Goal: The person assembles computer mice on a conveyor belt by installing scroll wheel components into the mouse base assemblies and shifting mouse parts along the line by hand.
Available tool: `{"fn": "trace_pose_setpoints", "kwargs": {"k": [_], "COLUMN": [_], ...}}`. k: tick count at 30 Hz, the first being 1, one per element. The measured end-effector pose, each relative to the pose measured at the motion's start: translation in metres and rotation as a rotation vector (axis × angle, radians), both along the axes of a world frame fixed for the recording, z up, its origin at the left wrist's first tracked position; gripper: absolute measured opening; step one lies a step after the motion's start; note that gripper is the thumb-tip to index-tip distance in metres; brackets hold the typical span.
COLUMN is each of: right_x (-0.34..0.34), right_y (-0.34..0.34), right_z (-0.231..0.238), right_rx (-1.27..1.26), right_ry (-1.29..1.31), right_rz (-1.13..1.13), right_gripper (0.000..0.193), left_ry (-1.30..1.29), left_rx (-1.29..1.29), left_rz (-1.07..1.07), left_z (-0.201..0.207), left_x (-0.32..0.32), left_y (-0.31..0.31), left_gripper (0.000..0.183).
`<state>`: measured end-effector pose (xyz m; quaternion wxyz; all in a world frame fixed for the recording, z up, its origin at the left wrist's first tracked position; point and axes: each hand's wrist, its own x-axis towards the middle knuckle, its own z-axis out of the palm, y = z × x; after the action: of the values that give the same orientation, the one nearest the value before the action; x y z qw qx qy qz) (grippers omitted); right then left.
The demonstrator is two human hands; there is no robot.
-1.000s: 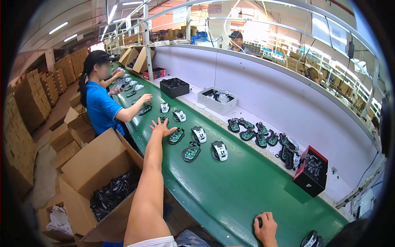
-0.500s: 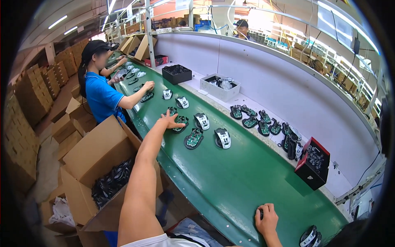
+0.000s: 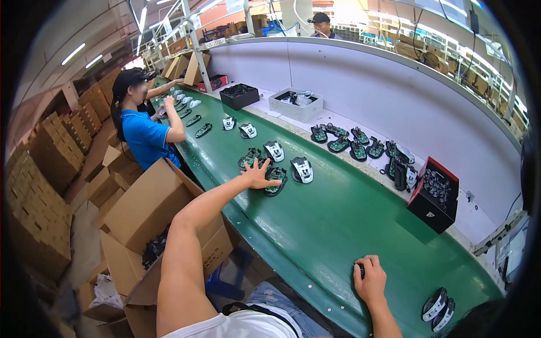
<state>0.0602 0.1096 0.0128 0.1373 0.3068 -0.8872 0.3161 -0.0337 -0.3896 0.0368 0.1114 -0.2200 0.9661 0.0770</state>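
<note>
Two bare hands are at work over a glossy, smooth green table (image 3: 321,231), whose near edge runs in a long curve. Side by side, two curved black-and-white plastic shells (image 3: 434,305) lie toward the table's near right end. The right hand (image 3: 371,277), just inside the table's near edge, has its fingers curled together around a small dark piece (image 3: 361,269), mostly hidden. Left of that edge stands an open cardboard carton (image 3: 147,209); dark printing marks its brown side. A broad stretch of green separates the hands. The left hand (image 3: 261,175), over the table's middle, has its fingers spread apart across circuit-board bases (image 3: 249,159), green on rounded black rims; how firmly it presses cannot be told. White-and-black shells (image 3: 302,170) sit beyond them on the table. Along the table's far edge are further bases (image 3: 358,150), a red-edged black box (image 3: 420,209) of small dark parts bearing a small white mark, a pale grey box (image 3: 290,111) and a black tray (image 3: 239,103). At the table's left side stands a co-worker (image 3: 143,135) in blue; beyond the table's pale partition (image 3: 360,84), a capped person (image 3: 321,27) shows.
</note>
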Motion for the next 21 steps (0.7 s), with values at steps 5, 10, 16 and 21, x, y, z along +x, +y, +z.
{"fn": "trace_pose_setpoints", "kwargs": {"k": [5, 10, 16, 21], "right_x": [0.000, 0.000, -0.001, -0.003], "right_y": [0.003, 0.007, 0.010, 0.012], "right_z": [0.000, 0.000, -0.003, 0.006], "right_rx": [-0.045, -0.059, -0.066, -0.158], "right_ry": [-0.027, -0.041, -0.066, -0.172], "right_rz": [0.022, 0.011, -0.001, -0.021], "right_gripper": [0.010, 0.010, 0.010, 0.013], "left_ry": [0.035, 0.025, -0.036, -0.144], "left_rx": [0.042, 0.062, 0.024, -0.074], "left_rz": [0.010, -0.054, -0.159, -0.423], "left_z": [0.003, 0.002, 0.010, 0.026], "left_x": [0.008, 0.023, 0.051, 0.072], "left_y": [0.005, 0.037, 0.105, 0.181], "left_gripper": [0.118, 0.107, 0.104, 0.096]}}
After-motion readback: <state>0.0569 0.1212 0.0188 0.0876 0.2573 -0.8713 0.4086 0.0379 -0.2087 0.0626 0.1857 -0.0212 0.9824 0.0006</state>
